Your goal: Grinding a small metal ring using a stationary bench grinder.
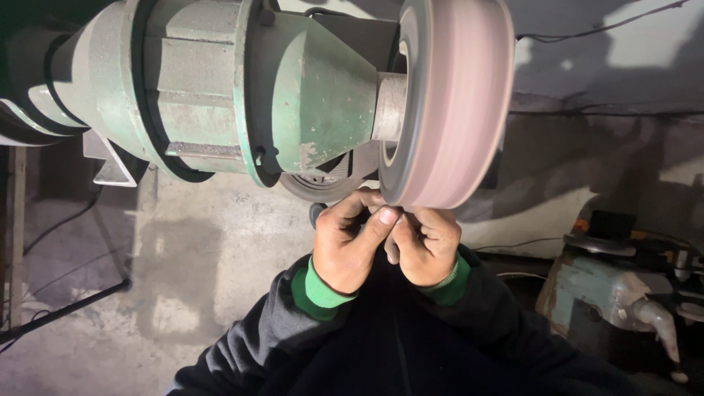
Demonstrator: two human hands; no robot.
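Under the lower rim of the spinning pinkish wheel (456,103), I have both hands bunched together, fingertips up against its edge. My left hand (350,246) is curled, thumb stretched across toward the right hand (427,246), which is curled too. Whatever small piece they pinch between them is hidden by the fingers, so I cannot tell what the grasp holds, only that both are clenched tight and touching each other. Left of the wheel, the green motor housing (220,88) hangs close above my left knuckles, leaving little room upward. Below and to the left, the concrete floor (198,257) lies open. At right, a blue-grey machine (609,293) stands well apart from my right sleeve.
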